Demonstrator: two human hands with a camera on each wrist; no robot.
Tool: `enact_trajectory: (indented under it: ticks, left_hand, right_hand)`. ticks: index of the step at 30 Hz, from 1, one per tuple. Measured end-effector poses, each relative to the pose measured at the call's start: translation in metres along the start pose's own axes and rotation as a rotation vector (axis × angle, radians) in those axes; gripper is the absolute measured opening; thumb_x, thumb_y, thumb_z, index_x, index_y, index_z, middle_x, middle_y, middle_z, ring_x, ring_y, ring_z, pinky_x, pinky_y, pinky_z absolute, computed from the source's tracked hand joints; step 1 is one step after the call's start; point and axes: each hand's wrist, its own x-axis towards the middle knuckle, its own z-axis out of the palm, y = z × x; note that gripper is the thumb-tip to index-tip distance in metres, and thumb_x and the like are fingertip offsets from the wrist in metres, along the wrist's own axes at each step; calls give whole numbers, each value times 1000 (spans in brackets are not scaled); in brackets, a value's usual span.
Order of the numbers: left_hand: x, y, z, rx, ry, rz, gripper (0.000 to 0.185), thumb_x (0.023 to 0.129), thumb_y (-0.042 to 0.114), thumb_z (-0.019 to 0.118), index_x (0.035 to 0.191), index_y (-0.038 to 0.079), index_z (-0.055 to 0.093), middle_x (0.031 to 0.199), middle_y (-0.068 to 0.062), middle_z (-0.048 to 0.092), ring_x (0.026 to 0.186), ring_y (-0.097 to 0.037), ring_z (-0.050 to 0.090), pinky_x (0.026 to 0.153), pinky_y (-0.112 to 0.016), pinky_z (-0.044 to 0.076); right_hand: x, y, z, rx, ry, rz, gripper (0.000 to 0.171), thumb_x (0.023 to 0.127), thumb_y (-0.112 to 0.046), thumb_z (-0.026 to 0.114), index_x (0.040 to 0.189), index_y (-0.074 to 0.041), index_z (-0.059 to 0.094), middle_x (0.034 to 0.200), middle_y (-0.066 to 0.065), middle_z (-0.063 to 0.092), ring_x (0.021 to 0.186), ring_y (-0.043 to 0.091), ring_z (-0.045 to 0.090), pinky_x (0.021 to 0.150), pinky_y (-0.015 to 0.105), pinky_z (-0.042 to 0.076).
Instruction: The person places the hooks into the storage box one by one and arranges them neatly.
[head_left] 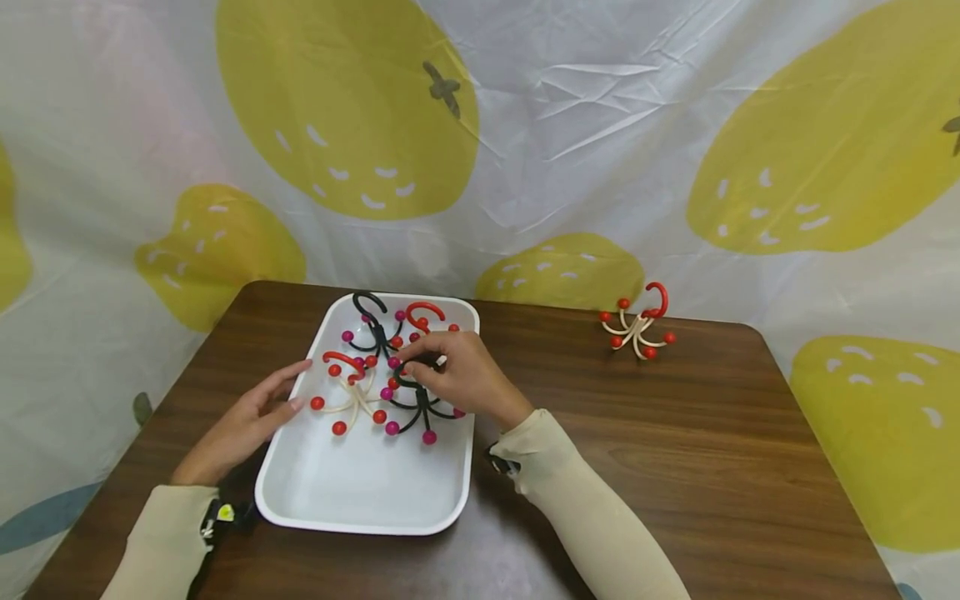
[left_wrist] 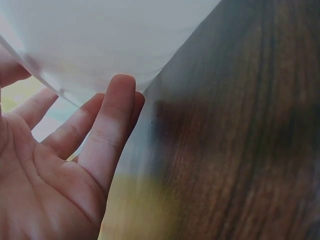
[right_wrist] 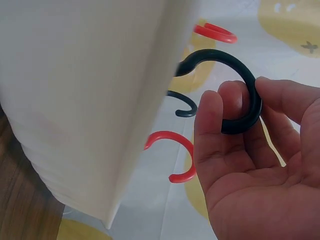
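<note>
A: Start from the left. What was the left hand (head_left: 247,421) doing?

B: It lay flat on the table (head_left: 675,433), fingers (left_wrist: 107,135) straight and a bit apart, tips against the left wall of the white tray (head_left: 360,492). Held nothing, as far as I saw; I'd say it was steadying the tray.

A: And inside the tray?

B: A tangle of hook toys w/ ball-tipped legs. A cream one w/ a red hook (head_left: 352,392) on the left, a black one (head_left: 375,329) at the back, another red hook (head_left: 425,312) behind, and the black one w/ magenta balls (head_left: 416,408) in front.

A: Right hand?

B: The right hand (head_left: 465,379) was over the tray's middle, fingers (right_wrist: 220,112) and thumb clamped on that front toy's black hook (right_wrist: 235,85). My read: the pick step, toy gripped but legs not lifted.

A: Next move?

B: A straight lift, slow, imo. The legs sat close to the cream toy's and could snag and drag it along.

A: Anything further right?

B: One cream-and-red toy (head_left: 637,329) stood alone on the table, well apart from the tray. Strawberry-print cloth (head_left: 600,125) behind.
</note>
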Motion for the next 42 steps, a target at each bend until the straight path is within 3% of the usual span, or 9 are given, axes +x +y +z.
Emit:
enact_trajectory:
  ticks: [15, 23, 27, 33, 38, 42]
  left_hand:
    - [0, 0, 0, 4, 3, 13, 65, 109, 34, 58, 168, 23, 31, 159, -30, 42, 131, -49, 58, 94, -53, 62]
    - [0, -2, 0, -4, 0, 7, 66, 109, 34, 58, 168, 23, 30, 160, -30, 41, 130, -47, 59, 93, -51, 62]
    - [0, -1, 0, 3, 1, 4, 66, 109, 35, 58, 168, 24, 30, 160, -30, 41, 131, -49, 58, 94, -53, 62]
    - [1, 0, -1, 7, 1, 7, 66, 109, 35, 58, 168, 23, 30, 160, -30, 42, 132, -48, 58, 95, -54, 61]
    - [1, 1, -1, 1, -5, 7, 66, 109, 35, 58, 168, 23, 30, 160, -30, 41, 131, -47, 58, 94, -51, 62]
    - [1, 0, -1, -4, -10, 15, 66, 109, 34, 59, 168, 22, 30, 159, -30, 42, 129, -46, 60, 91, -44, 63]
  right_hand:
    - [-3, 4, -3, -1, 1, -11, 16, 93, -10, 81, 108, -7, 82, 96, 2, 81, 85, 6, 72, 80, 19, 59]
    - [-3, 3, -9, -8, -19, 4, 16, 94, -11, 78, 110, -8, 80, 97, 2, 80, 88, 9, 72, 85, 40, 64]
    - [-5, 3, -13, -7, -13, 20, 17, 95, -11, 78, 111, -9, 80, 97, 1, 79, 89, 10, 71, 85, 44, 63]
    - [-7, 2, -20, 10, -1, 63, 16, 95, -12, 78, 111, -11, 80, 98, -1, 78, 88, 7, 70, 77, 35, 62]
    - [-7, 3, -30, -9, 14, 63, 15, 95, -13, 79, 109, -11, 80, 98, -1, 78, 88, 8, 70, 78, 25, 60]
    - [-8, 7, -40, -28, 32, 76, 16, 95, -13, 78, 110, -10, 80, 97, -1, 78, 88, 9, 70, 74, 26, 58]
